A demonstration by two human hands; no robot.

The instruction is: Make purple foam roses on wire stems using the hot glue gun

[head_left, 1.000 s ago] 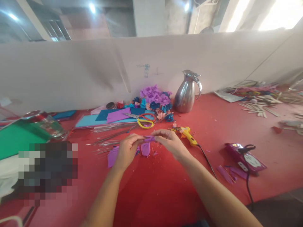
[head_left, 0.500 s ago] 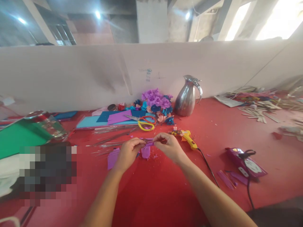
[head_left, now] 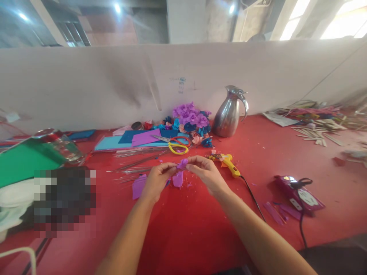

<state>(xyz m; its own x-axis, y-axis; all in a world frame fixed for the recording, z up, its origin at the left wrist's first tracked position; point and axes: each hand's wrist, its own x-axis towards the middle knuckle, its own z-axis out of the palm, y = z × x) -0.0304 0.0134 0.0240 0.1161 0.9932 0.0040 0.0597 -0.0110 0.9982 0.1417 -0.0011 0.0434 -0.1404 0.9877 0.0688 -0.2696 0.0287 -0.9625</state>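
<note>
Between my left hand (head_left: 157,177) and my right hand (head_left: 204,172), a small rolled piece of purple paper (head_left: 182,164) is held up above the table. Fingertips of both hands pinch it from either side. Just beneath it, a cut purple petal piece (head_left: 178,179) lies on the red table (head_left: 183,233) among tiny scraps. A stack of purple paper pieces (head_left: 139,187) rests beside my left hand. Beyond my hands are scissors (head_left: 177,148) with one yellow and one red handle. To the right of my right hand lies a yellow glue gun (head_left: 229,164) with a black cord.
Purple, blue and pink paper flowers (head_left: 191,118) are heaped by the low white wall, beside a steel jug (head_left: 228,112). Coloured sheets (head_left: 111,143) and thin wires (head_left: 129,168) lie left of centre. A purple power strip (head_left: 299,193) sits at right, a glass jar (head_left: 61,147) at left.
The purple paper between my fingers has turned from a flat strip seen edge-on to a rolled, bud-like shape raised slightly. The whole view has shifted a little.
</note>
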